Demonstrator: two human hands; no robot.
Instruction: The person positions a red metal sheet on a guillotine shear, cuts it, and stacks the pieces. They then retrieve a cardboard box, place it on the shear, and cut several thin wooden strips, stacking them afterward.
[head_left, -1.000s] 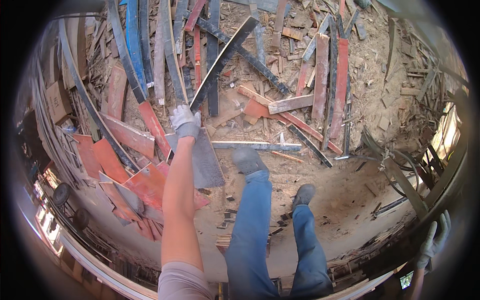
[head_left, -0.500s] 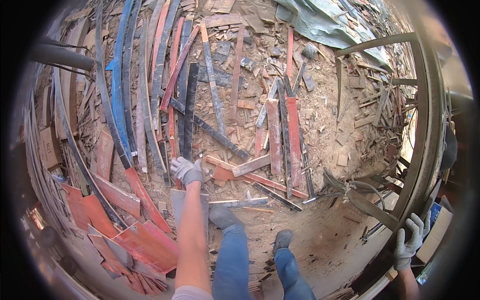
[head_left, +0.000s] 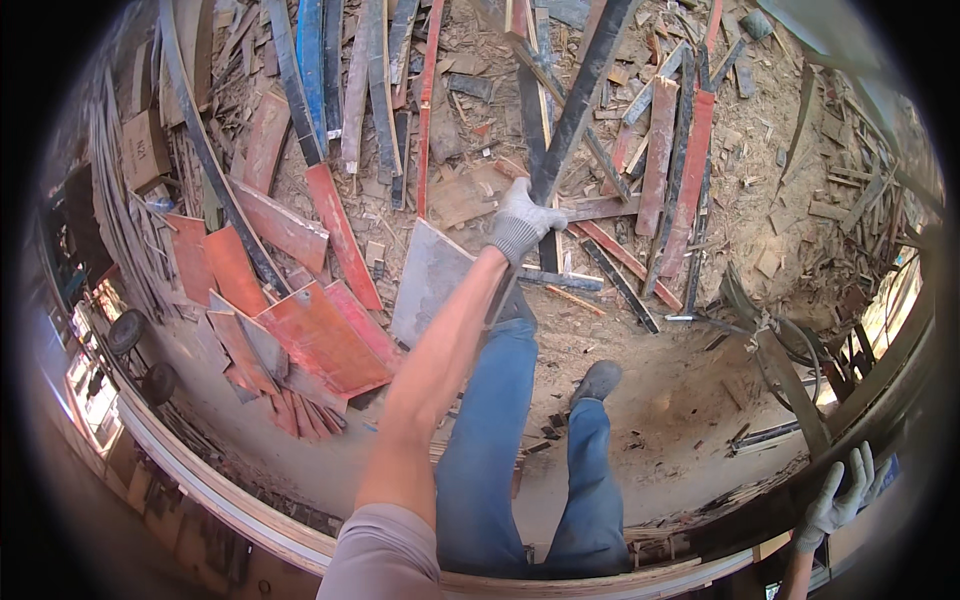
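My left hand (head_left: 524, 216), in a grey knit glove, is closed round a long dark plank (head_left: 582, 105). The plank slants up and away, with its lower part passing behind my wrist. Under and beyond it are other strips and a short brown board (head_left: 600, 208). At the lower right my right hand (head_left: 838, 502), gloved too, has its fingers apart and holds nothing. It is beside a dark metal frame (head_left: 770, 510). A grey panel (head_left: 428, 280) leans close to my left forearm, next to my leg.
Red and orange boards (head_left: 325, 335) are heaped at the left. Long curved-looking strips, among them a blue one (head_left: 310, 75), lie at the far left. Red planks (head_left: 690, 190) and wood scraps cover the ground ahead. A cardboard box (head_left: 145, 150) stands at the left edge.
My left hand has moved to the right and grips the dark plank, which is now raised and tilted. The view has shifted left and down. My right hand stays open by the frame.
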